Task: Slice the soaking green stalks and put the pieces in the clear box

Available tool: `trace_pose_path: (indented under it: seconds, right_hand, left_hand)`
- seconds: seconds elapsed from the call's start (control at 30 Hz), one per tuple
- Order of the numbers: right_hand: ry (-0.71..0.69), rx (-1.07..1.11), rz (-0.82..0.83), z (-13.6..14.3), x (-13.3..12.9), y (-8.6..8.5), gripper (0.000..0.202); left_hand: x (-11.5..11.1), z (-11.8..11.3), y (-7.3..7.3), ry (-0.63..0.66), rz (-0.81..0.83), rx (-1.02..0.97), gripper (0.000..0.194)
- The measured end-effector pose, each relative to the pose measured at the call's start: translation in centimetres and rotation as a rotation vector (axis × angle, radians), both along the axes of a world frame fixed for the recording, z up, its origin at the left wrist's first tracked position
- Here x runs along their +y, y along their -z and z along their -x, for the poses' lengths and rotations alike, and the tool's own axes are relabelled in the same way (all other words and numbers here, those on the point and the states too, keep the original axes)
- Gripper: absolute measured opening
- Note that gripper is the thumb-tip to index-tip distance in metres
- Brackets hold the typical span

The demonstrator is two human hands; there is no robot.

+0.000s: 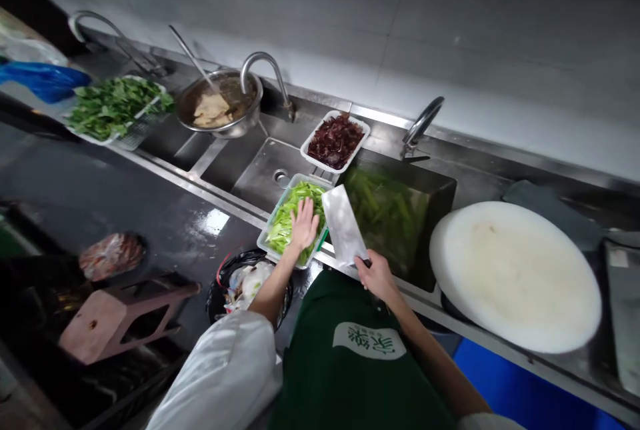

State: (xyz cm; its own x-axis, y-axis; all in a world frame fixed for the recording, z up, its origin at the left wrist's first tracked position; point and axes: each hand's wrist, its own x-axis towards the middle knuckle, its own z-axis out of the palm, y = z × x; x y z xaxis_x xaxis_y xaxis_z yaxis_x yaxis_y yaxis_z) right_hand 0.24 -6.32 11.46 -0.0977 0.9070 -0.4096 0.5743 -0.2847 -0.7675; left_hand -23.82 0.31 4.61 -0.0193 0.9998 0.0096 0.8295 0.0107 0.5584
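Observation:
My left hand [303, 225] lies with fingers spread on cut green vegetable pieces [287, 213]. They fill a clear plastic tub [263, 238] at the sink's front edge. In my right hand [376, 275] is a cleaver [345, 227], gripped by its dark handle, its broad blade pointing up and away, beside the tub. Just right of the blade, long green stalks [387, 207] lie in water in a sink basin. Behind the tub stands a white basket of dark red-brown shredded food [336, 142].
A round white cutting board [515, 277] rests at the right. Farther left are a steel bowl [243, 127] with a ladle and a basket of leafy greens [107, 107]. Taps [423, 127] rise behind the basins. A black-lined bin [220, 297] and pink stool [100, 323] stand on the floor.

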Motion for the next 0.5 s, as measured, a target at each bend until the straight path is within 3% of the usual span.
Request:
trace_pose_path:
  seconds: [0.13, 0.2, 0.27, 0.37, 0.43, 0.5]
  right_hand:
    - [0.217, -0.219, -0.073, -7.5, -0.7, -0.3, 0.038]
    - [0.3, -0.389, -0.095, -12.6, -1.3, -0.6, 0.039]
    - [0.333, -0.568, -0.072, -17.5, -2.1, -1.1, 0.037]
    - [0.302, -0.864, 0.025, -23.3, -3.8, -2.1, 0.03]
    - [0.24, -1.01, 0.099, -26.0, -5.0, -2.6, 0.028]
    - [0.179, -1.082, 0.145, -27.9, -6.1, -2.7, 0.027]
  left_hand:
    - [-0.4, 0.1, 1.0, -0.14, -0.133, 0.002, 0.05]
    - [-0.5, -1.8, 1.4, -0.057, -0.241, -0.061, 0.044]
    - [0.0, -4.9, 2.3, 0.1, -0.23, -0.131, 0.04]
    - [2.0, -10.8, 4.8, 0.227, 0.144, -0.106, 0.034]
    - [3.7, -14.2, 7.0, 0.211, 0.423, -0.054, 0.029]
    - [5.4, -16.6, 9.4, 0.168, 0.566, -0.04, 0.025]
